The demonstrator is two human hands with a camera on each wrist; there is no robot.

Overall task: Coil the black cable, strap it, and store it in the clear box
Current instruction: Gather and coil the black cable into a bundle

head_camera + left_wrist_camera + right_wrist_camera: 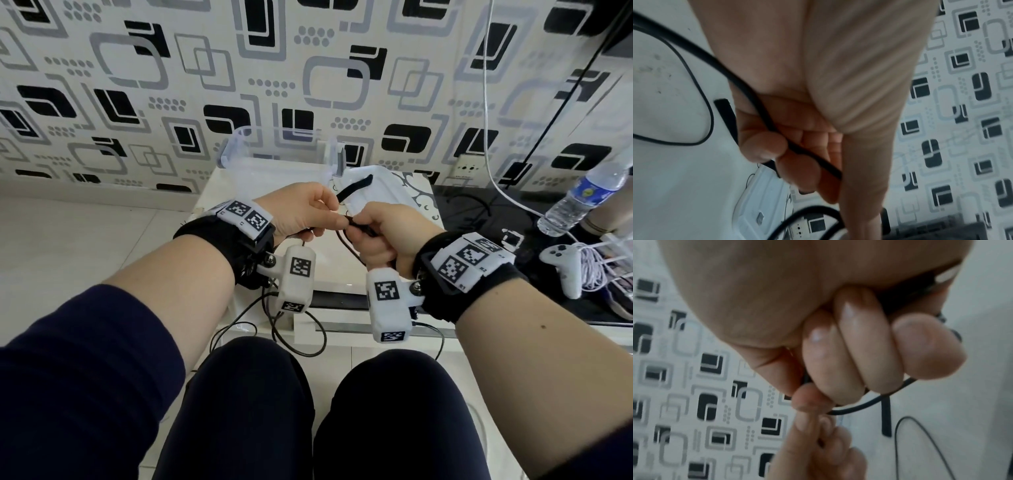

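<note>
Over a small white table my two hands meet. My right hand is fisted round a bundle of the black cable. My left hand pinches the same cable right beside it. A flat black strap sticks out from between the hands, its end free. Behind the hands stands the clear box, open, with a white lid lying to its right.
A dark glass table at right carries a water bottle, a white game controller and a coiled white cord. Thin black wires hang from the wrist cameras over my knees. A patterned wall is close behind.
</note>
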